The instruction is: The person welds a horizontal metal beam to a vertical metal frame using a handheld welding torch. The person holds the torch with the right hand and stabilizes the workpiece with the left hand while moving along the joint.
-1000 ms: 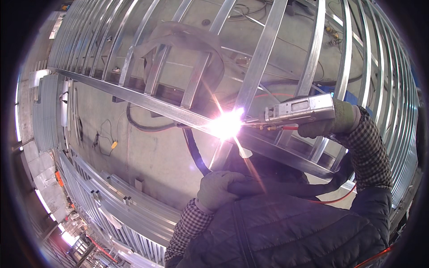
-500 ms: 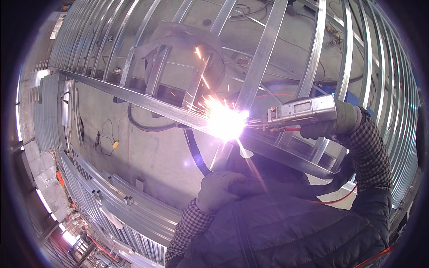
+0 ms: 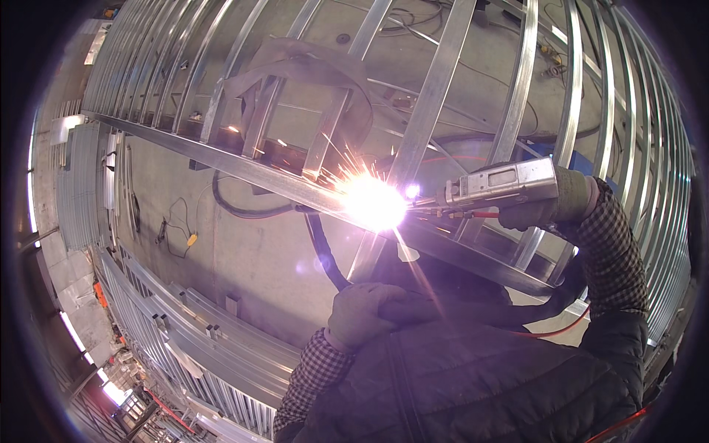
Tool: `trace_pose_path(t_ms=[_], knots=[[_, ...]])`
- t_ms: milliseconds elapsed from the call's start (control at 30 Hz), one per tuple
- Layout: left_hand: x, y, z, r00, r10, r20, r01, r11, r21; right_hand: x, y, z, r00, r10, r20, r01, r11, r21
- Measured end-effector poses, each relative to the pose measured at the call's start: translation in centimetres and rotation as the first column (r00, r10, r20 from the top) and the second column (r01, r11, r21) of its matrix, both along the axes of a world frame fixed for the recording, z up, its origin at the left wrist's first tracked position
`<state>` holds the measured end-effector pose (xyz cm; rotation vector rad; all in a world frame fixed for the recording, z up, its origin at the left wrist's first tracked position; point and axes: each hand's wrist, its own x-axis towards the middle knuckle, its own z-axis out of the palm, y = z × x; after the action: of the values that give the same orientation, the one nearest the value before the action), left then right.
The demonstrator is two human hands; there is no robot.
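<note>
My right hand (image 3: 572, 196), in a grey-green glove, is closed around a boxy silver welding gun (image 3: 502, 184) that points left. A glaring white arc (image 3: 374, 201) burns at its front, throwing sparks up and left. The glare sits on the long rail (image 3: 244, 169) of a metal frame, where an upright bar meets it, and hides the joint. Low in the middle, my gloved left hand (image 3: 360, 316) is wrapped around a thick dark cable (image 3: 458, 311). This cable crosses in front of my dark quilted vest and rises toward the right arm.
Many parallel metal bars (image 3: 436, 96) of the frame fan out across the far side. Stacked metal profiles (image 3: 236, 332) lie at the lower left. A dark hose (image 3: 251, 213) loops below the rail, and a thin cord with a yellow connector (image 3: 192, 239) lies on the concrete floor.
The glare has shrunk slightly at its right, showing a small separate violet-white spot near the gun's tip. Sparks fly in a different pattern. Both hands stay almost in place.
</note>
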<state>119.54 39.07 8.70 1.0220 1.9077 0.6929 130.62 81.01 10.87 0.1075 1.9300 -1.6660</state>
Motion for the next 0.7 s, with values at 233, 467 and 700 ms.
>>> trace_pose_path(t_ms=[233,467,700], knots=[[0.09,0.14,0.40,1.000,0.015,-0.013,-0.015,1.000,-0.001,0.09,-0.05,-0.46,0.986,-0.004,-0.168,0.005,1.000,0.001],[0.13,0.16,0.33,1.000,0.010,0.000,-0.010,1.000,0.010,0.27,-0.25,0.26,0.986,-0.049,-0.157,0.048,0.999,-0.008],[0.15,-0.04,0.03,1.000,-0.018,-0.020,0.019,1.000,0.015,0.43,-0.43,0.02,0.954,0.024,-0.300,-0.004,0.998,0.068]])
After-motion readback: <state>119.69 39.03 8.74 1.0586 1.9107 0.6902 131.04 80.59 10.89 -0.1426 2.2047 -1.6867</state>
